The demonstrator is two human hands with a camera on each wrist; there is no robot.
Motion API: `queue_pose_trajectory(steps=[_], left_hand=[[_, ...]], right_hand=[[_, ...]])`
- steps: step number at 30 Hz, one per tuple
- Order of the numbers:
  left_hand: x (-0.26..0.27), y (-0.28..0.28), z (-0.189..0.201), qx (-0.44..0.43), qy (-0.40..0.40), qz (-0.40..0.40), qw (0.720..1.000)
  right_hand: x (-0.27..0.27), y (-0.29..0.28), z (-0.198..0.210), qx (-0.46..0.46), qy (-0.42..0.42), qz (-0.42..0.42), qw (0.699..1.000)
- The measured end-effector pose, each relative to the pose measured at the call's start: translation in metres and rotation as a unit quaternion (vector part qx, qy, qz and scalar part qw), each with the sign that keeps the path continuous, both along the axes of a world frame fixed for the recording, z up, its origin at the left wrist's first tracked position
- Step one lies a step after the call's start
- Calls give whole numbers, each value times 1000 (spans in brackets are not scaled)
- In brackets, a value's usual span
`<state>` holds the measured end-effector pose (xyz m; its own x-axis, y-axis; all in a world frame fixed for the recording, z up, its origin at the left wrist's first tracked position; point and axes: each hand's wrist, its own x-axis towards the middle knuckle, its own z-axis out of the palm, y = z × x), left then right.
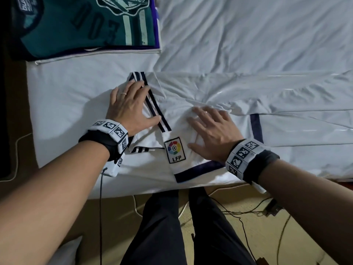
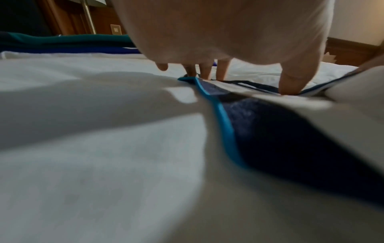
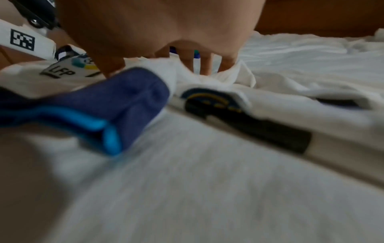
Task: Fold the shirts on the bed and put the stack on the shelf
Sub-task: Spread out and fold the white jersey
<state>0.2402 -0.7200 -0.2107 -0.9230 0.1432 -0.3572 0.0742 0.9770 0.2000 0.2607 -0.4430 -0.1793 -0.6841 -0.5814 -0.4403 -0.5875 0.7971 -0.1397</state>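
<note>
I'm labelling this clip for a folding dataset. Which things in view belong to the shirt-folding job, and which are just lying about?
Part of the job:
- white jersey, pressed flat by the left hand and the right hand
- stack of folded shirts, teal one on top
- bed

Just lying about:
- cables on the floor
- black adapter

Both bare forearms reach forward and slightly inward, each with a black strap and a white band of square printed markers at the wrist. The left hand (image 1: 128, 106) lies palm down with straight, spread fingers and a ring on one finger. The right hand (image 1: 213, 134) lies flat too, fingers spread and pointing up-left.
</note>
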Motion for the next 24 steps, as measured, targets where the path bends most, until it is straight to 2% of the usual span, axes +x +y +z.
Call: queue_pose_trajectory(steps=[3,6,8,9,12,13,15,17,19,21,22,24], left_hand=[[-5,6,9,13,51,-10,999],[-6,8,8,15,46,-29,998],[-8,5,2,6,7,-31,999],[-11,2,-1,3,-11,-22,1000],[-16,-11,-8,-28,-44,-2,999],[-16,-13,-11,-42,-50,-5,998],[-16,-13,-12,-53,-40,-7,998],[-15,-6,-8,-33,-3,-4,999],[-12,4,-2,-3,20,-13,1000],[-9,15,0,6,5,-37,999],[-7,19,0,1,-12,-46,999],[-7,22,-4,-18,-35,-47,998]], right_hand=[[-19,5,4,-114,57,-44,991],[-52,17,-3,-206,129,-167,955],[-75,32,-10,-195,150,-238,940],[-86,42,-14,-163,139,-256,943],[-110,75,-21,-24,74,-248,966],[-115,85,-23,-3,67,-245,967],[-122,99,-24,-5,86,-269,959],[-121,106,-21,-46,131,-313,940],[-112,107,-15,-96,176,-304,931],[-94,107,-11,-129,177,-238,946],[-84,109,-10,-117,151,-205,960],[-68,121,-12,-31,68,-181,981]])
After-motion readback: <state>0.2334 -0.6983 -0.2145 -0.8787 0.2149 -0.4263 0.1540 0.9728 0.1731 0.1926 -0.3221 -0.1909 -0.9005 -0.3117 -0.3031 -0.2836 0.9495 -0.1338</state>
